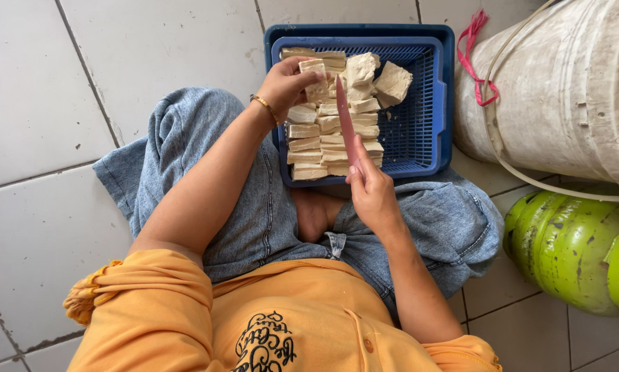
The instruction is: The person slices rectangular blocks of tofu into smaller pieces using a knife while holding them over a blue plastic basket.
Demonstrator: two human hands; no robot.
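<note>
Item: our left hand (290,81), fingers closed on a pale tofu block (315,79) at the top of the stack. Item: our right hand (369,189), gripping a red-bladed knife (345,122), the blade lying across the stacked slices. Item: tofu slices (309,145), ranked in rows along the left side of a blue slotted tray (419,117). The tray rests on white floor tiles (40,103) before our denim-clad knees. Alongside, right: a dirty white bucket (564,89) and a green gas cylinder (571,248).
</note>
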